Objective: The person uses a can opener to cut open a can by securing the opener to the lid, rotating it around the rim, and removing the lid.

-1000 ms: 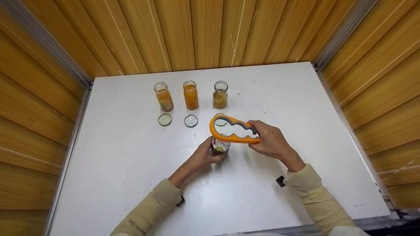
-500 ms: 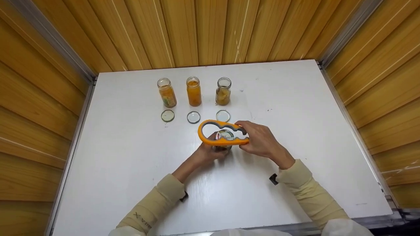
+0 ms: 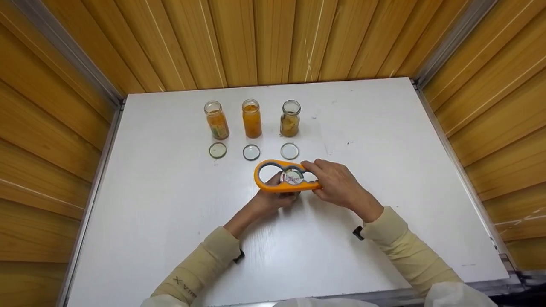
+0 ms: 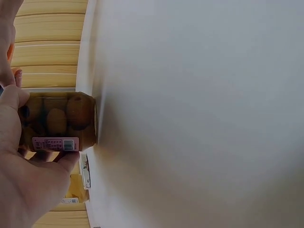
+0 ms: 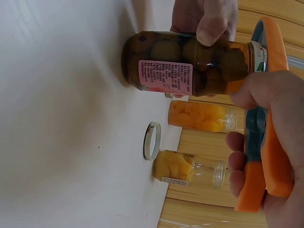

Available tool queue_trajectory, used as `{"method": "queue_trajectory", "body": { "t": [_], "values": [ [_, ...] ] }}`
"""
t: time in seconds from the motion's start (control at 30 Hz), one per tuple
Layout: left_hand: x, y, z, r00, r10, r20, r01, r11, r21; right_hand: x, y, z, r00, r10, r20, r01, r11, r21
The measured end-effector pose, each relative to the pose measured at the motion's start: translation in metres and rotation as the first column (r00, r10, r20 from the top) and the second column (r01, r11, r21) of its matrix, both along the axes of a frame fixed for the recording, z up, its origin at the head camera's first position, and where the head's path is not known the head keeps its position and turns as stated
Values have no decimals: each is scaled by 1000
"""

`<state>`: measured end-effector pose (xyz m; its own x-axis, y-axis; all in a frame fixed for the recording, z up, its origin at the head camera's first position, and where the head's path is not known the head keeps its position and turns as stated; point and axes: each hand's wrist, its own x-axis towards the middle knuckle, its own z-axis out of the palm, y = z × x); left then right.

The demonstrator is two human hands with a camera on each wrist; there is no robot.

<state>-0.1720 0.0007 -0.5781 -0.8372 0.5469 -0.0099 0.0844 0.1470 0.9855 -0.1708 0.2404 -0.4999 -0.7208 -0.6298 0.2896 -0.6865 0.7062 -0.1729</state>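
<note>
Dark round fruit fills a glass jar (image 5: 166, 52) with a pink label and a printed lid (image 3: 292, 176), standing on the white table. My left hand (image 3: 265, 202) grips its body; in the left wrist view the thumb and fingers of this left hand (image 4: 33, 185) lie around the glass. An orange jar opener (image 3: 257, 175) with grey scalloped inner edges lies around the lid. My right hand (image 3: 341, 183) grips its two handles at the right end, fingers curled around them in the right wrist view. The jar's lower part is mostly hidden from above.
Behind stand three lidless jars: one orange at left (image 3: 217, 123), one orange in the middle (image 3: 252, 121), one yellowish at right (image 3: 290, 123). Before each lies a lid, at left (image 3: 218, 150), middle (image 3: 251, 152) and right (image 3: 289, 151). Wood-patterned walls (image 3: 273, 42) enclose the table (image 3: 149, 192).
The opener has moved left and down from above the jar onto its lid. My right hand has squeezed the handles closer together. The left hand keeps holding the jar.
</note>
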Motion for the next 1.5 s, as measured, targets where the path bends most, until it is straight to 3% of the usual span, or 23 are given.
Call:
{"method": "queue_trajectory", "body": {
  "t": [0.27, 0.5, 0.63, 0.77, 1.1, 1.5],
  "values": [
    [1, 0, 0, 1000, 13, 8, -13, 1000, -26, 13, 2, 8, 1000, -22, -2, 22, 980, 196],
    [4, -1, -1, 1000, 19, 16, -19, 1000, 6, 12, -1, 7, 999, -12, -39, 21, 971, 239],
    [4, -2, 0, 1000, 23, -7, -22, 1000, 8, 14, 0, 6, 997, 46, -64, -28, 965, 260],
    [5, -3, 2, 999, 29, 17, -29, 999, -14, 14, 2, 7, 994, 91, -64, -71, 963, 261],
    [9, -2, 0, 999, 31, 35, -31, 999, 19, 25, -3, 14, 992, 34, 123, -62, 970, 235],
    [15, -1, 1, 998, 53, 27, -53, 999, 0, 34, -13, 12, 988, -28, 149, -9, 970, 241]
  ]
}}
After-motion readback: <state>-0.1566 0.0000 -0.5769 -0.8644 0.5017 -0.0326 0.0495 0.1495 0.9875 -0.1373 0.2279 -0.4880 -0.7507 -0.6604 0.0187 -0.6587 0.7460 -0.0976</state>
